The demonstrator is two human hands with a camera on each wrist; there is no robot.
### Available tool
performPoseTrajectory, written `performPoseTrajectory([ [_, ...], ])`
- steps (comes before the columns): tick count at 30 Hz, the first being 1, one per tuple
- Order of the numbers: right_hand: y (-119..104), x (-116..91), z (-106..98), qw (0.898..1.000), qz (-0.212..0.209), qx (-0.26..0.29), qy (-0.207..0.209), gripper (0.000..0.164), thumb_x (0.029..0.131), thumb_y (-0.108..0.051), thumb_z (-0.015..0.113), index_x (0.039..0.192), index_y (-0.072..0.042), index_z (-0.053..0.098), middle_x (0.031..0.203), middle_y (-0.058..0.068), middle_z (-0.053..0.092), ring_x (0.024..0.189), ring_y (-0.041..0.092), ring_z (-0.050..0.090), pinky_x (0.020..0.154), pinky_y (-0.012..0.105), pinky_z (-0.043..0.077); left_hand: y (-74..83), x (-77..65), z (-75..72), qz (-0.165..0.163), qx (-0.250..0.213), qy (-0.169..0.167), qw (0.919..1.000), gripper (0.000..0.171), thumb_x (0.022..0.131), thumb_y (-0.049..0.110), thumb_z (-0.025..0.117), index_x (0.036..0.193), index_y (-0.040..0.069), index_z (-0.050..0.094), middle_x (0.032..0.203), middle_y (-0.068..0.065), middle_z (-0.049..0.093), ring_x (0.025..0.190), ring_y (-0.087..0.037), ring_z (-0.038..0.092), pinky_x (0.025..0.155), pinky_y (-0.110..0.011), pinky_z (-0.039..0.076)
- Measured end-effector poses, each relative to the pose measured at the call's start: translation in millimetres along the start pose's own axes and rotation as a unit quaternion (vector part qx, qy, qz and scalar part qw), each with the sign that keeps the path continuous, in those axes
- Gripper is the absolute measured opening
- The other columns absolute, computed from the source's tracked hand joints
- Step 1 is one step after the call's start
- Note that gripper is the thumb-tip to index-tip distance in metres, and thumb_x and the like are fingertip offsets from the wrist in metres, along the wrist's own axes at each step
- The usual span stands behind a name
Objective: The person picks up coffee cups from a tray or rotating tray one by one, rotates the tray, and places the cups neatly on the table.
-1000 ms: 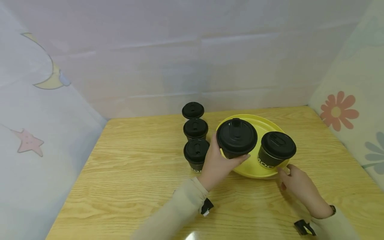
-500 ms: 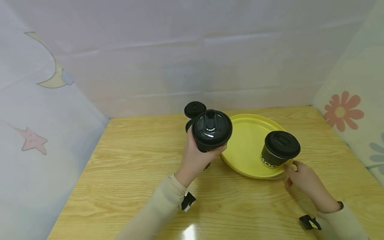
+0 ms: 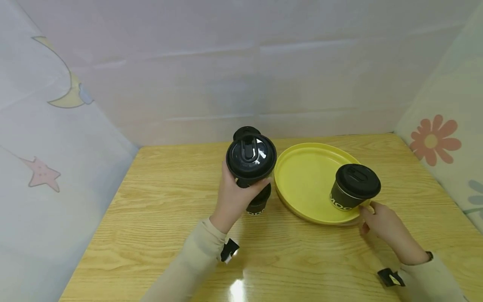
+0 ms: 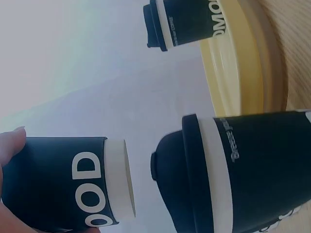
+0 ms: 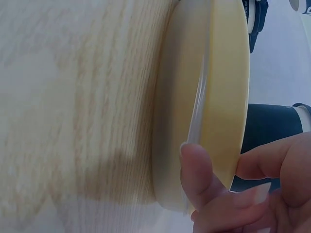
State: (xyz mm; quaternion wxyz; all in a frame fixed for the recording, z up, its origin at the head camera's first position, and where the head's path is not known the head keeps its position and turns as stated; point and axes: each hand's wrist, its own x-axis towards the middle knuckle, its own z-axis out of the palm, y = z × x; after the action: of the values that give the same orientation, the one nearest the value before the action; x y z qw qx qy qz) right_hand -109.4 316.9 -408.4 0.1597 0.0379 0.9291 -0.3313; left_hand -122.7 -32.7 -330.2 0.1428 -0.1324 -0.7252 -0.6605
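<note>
My left hand [image 3: 234,199] grips a black lidded paper coffee cup [image 3: 251,158], holding it up over a row of similar cups. In the left wrist view the held cup [image 4: 51,182] shows its white bottom end, raised past the lid of a standing cup [image 4: 272,167]. The nearest cup of the row [image 3: 257,204] shows below the held one; the far cup's lid [image 3: 246,131] peeks out behind, and the rest is hidden. With thumb and fingers, my right hand [image 3: 386,226] pinches the near right rim of a round yellow tray [image 3: 302,180].
One black lidded cup [image 3: 352,188] stands on the tray at its right side, close to my right hand. All of it sits on a wooden table [image 3: 170,235]. A pale cloth wall [image 3: 196,84] rises along the table's back edge.
My left hand has carried the held cup leftward, off from above the tray to over the row of cups. My right hand keeps its hold on the tray's rim.
</note>
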Motion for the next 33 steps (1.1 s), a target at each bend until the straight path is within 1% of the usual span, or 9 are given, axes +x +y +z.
performPoseTrajectory([
  [3,1.9,0.3,0.3,1.0,0.002,0.0,-0.002,0.053,0.105,-0.029,0.025,0.116,0.02,0.041,0.062,0.002,0.058,0.055,0.021,0.044,0.051,0.033,0.038,-0.2,1.6,-4.3,-0.006,0.014,0.015,0.9998,0.093,0.074,0.007,0.084,0.147,0.01,0.027,0.14,-0.004,0.046,0.129,-0.015,0.043,0.109,-0.041,0.031],
  [7,3.4,1.1,1.3,1.0,0.003,0.001,-0.002,0.052,0.105,-0.031,0.024,0.111,0.017,0.044,0.063,0.002,0.057,0.055,0.021,0.043,0.051,0.033,0.038,-2.1,4.0,-11.0,0.004,0.017,0.019,0.9997,0.093,0.075,0.006,0.083,0.148,0.009,0.026,0.141,-0.005,0.044,0.13,-0.016,0.042,0.11,-0.04,0.031],
  [10,3.9,1.0,1.9,1.0,0.0,-0.002,0.0,0.053,0.105,-0.03,0.024,0.113,0.018,0.044,0.063,0.002,0.058,0.056,0.021,0.043,0.052,0.033,0.037,-3.6,5.6,-15.7,0.008,0.023,0.021,0.9995,0.093,0.075,0.006,0.083,0.148,0.009,0.026,0.142,-0.005,0.043,0.129,-0.016,0.043,0.109,-0.039,0.032],
  [13,3.7,0.5,2.0,1.0,-0.004,-0.007,0.002,0.052,0.105,-0.029,0.024,0.113,0.018,0.044,0.062,0.002,0.058,0.059,0.021,0.043,0.055,0.033,0.036,-4.8,6.4,-19.9,0.003,0.028,0.025,0.9993,0.092,0.076,0.007,0.083,0.148,0.009,0.026,0.142,-0.005,0.042,0.129,-0.016,0.043,0.109,-0.04,0.032],
  [16,3.0,0.3,1.9,1.0,-0.007,-0.017,0.003,0.052,0.105,-0.029,0.024,0.113,0.018,0.046,0.062,0.002,0.059,0.065,0.022,0.049,0.059,0.034,0.038,-4.8,7.0,-23.9,-0.001,0.036,0.031,0.9989,0.091,0.076,0.008,0.083,0.147,0.008,0.026,0.141,-0.005,0.042,0.129,-0.016,0.043,0.109,-0.04,0.032],
  [21,2.1,0.6,1.6,1.0,-0.005,-0.023,-0.001,0.053,0.106,-0.03,0.025,0.116,0.019,0.044,0.063,0.001,0.06,0.077,0.026,0.056,0.065,0.036,0.04,-7.3,10.6,-32.0,0.006,0.038,0.053,0.9978,0.091,0.075,0.007,0.084,0.146,0.007,0.028,0.14,-0.006,0.043,0.127,-0.016,0.044,0.108,-0.039,0.034],
  [23,1.7,0.4,1.5,1.0,-0.002,-0.022,-0.001,0.052,0.106,-0.03,0.025,0.113,0.018,0.045,0.063,0.001,0.059,0.076,0.025,0.055,0.064,0.035,0.04,-8.8,12.1,-35.3,0.007,0.037,0.061,0.9974,0.091,0.074,0.007,0.084,0.146,0.007,0.028,0.14,-0.006,0.043,0.127,-0.016,0.044,0.108,-0.039,0.034],
  [28,0.7,-0.5,1.5,1.0,0.001,-0.017,0.001,0.048,0.106,-0.03,0.024,0.101,0.01,0.05,0.063,0.001,0.059,0.072,0.022,0.051,0.062,0.033,0.037,-12.6,14.0,-42.8,0.004,0.049,0.076,0.9959,0.09,0.075,0.008,0.084,0.146,0.007,0.028,0.139,-0.006,0.043,0.127,-0.015,0.043,0.108,-0.038,0.032],
  [33,0.7,-0.2,2.1,1.0,0.002,-0.016,0.003,0.046,0.106,-0.029,0.024,0.096,0.007,0.05,0.064,0.001,0.059,0.072,0.022,0.052,0.062,0.033,0.037,-17.0,14.6,-49.3,-0.001,0.05,0.084,0.9952,0.089,0.076,0.007,0.083,0.145,0.005,0.027,0.138,-0.009,0.043,0.127,-0.017,0.043,0.109,-0.039,0.031],
])
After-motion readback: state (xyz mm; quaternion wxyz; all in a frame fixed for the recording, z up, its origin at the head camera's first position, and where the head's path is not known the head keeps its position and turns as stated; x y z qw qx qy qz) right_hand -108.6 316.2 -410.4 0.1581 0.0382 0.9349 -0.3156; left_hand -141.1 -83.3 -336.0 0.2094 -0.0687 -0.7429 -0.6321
